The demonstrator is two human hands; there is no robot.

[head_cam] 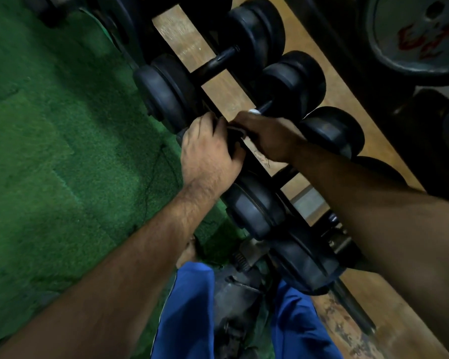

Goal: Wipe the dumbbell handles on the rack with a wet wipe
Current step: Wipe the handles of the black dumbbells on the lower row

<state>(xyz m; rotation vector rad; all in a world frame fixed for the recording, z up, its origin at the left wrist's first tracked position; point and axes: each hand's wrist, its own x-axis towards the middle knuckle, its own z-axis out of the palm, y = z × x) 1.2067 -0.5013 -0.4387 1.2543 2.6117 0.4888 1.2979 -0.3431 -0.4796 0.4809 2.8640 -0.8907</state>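
Several black dumbbells lie across a dark rack [254,164] that runs diagonally from top left to bottom right. My left hand [208,149] grips the near head of the second dumbbell [293,81], covering that end. My right hand [267,136] is closed around this dumbbell's handle with a white wet wipe [254,111] pressed under the fingers; only a small edge of the wipe shows. The handle's far part [266,106] sticks out past my fingers. The dumbbell above it [166,92] has its bare handle [218,60] in full view.
Green turf mat [49,151] covers the floor to the left. Brown floor [342,81] shows behind the rack. Large weight plates [415,35] lean at the top right. My blue trousers [189,312] and more dumbbells [254,208] fill the bottom centre.
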